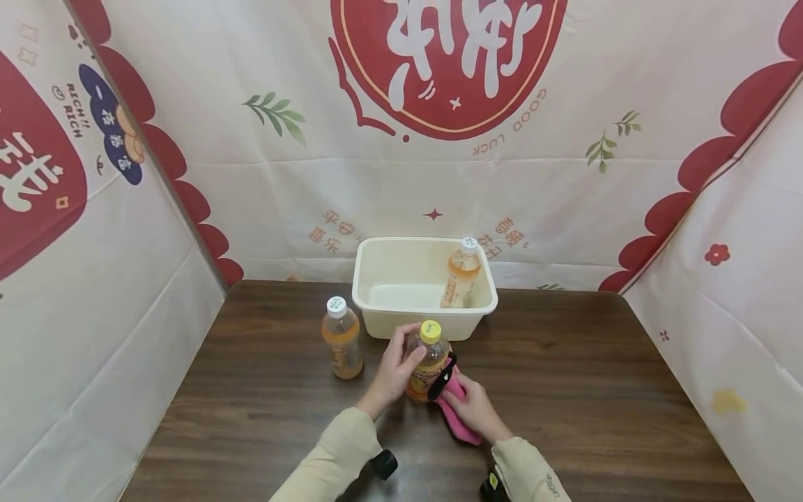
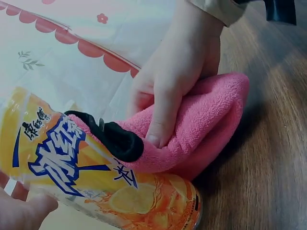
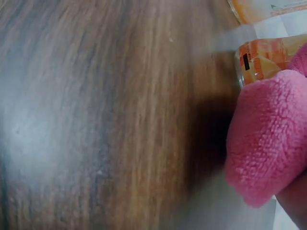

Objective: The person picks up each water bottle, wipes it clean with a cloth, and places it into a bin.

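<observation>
My left hand (image 1: 396, 366) grips a yellow-capped iced tea bottle (image 1: 430, 350) around its upper part, in front of the bin. Its yellow and orange label fills the lower left of the left wrist view. With my right hand (image 1: 475, 406) I hold a folded pink cloth (image 2: 206, 117) with black trim (image 2: 122, 143) against the bottle's side. In the right wrist view the pink cloth (image 3: 268, 139) covers most of the fingers, and the bottle's base (image 3: 261, 60) shows beside it.
A cream bin (image 1: 401, 324) stands at the table's back, with a white-capped bottle (image 1: 461, 279) leaning inside its right end. Left of my hands, another white-capped bottle (image 1: 342, 345) stands on the brown wooden table (image 1: 263, 404). Printed cloth walls (image 1: 263, 202) enclose the back and sides.
</observation>
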